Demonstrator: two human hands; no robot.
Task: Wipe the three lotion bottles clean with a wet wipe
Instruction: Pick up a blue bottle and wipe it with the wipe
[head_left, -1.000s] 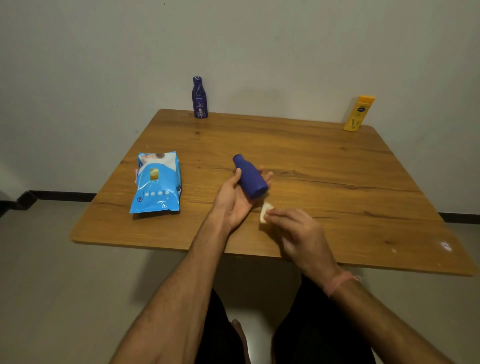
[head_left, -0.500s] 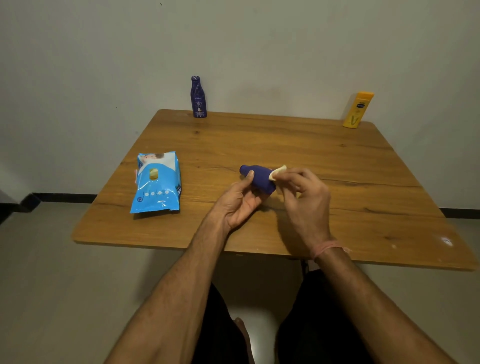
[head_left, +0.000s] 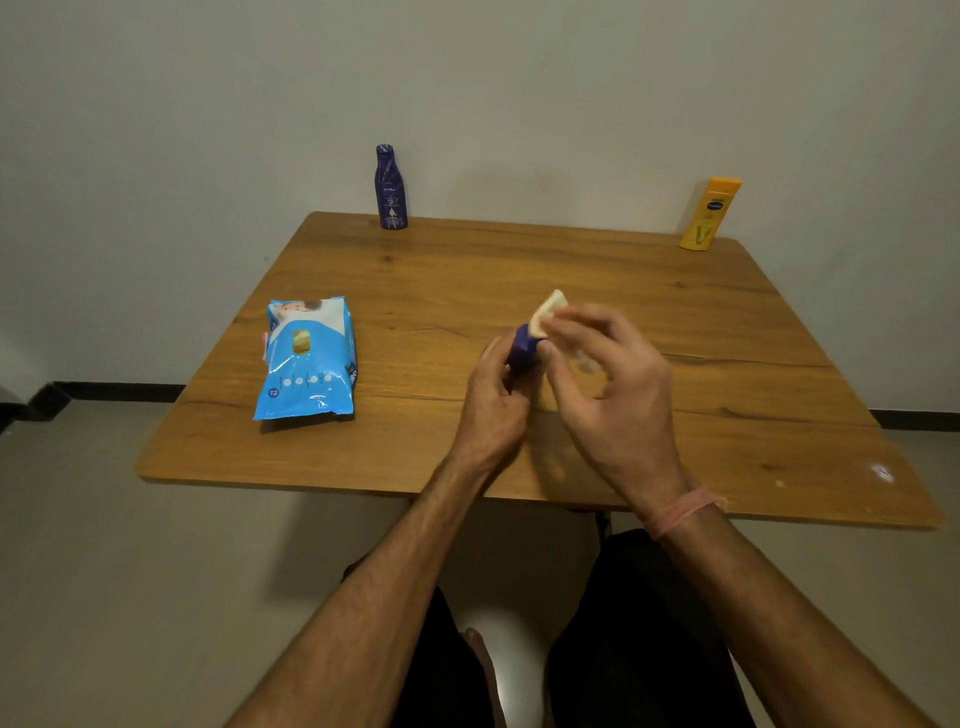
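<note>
On the left of the worktop (head_left: 519, 270) we see the blue wipes pack (head_left: 310, 358) lying where it lay before, and the tall dark blue bottle (head_left: 390, 188) standing at the far edge. At the middle, our left hand (head_left: 493, 395) now grips the small blue bottle (head_left: 524, 349) more upright than half a second ago, its fingers curled round it. Our right hand (head_left: 608, 384) has risen, its fingers pinching the wet wipe (head_left: 549, 312) against the bottle's top. The yellow bottle (head_left: 709, 214) stands far right, unmoved.
</note>
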